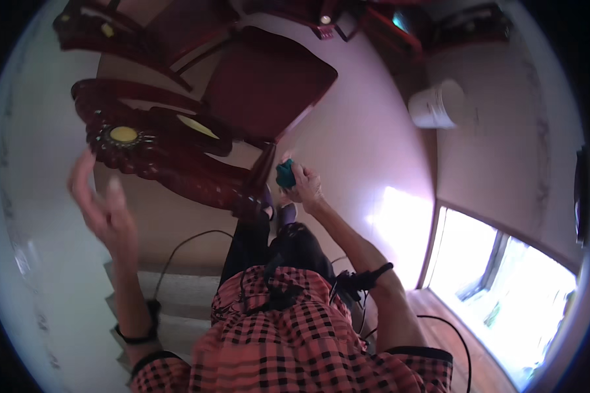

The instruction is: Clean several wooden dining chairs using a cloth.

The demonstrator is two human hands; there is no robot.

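Observation:
A dark red wooden chair stands before me, its carved backrest (187,167) facing me and its flat seat (270,83) beyond. A round yellow inlay (123,134) shows in the carved top rail. My left hand (105,206), slightly blurred, is raised beside the left end of that rail, its fingers apart and nothing in it. Whether a fingertip touches the wood I cannot tell. In my right hand (306,186) a bunched dark green cloth (285,174) is gripped, to the right of the chair's back leg.
More dark red chairs (187,29) stand at the far side. A white plastic bucket (430,105) is by the right wall. Bright light enters through an opening (501,275) at lower right. Steps (177,294) lie at my lower left, with a black cable (182,243) hanging above them.

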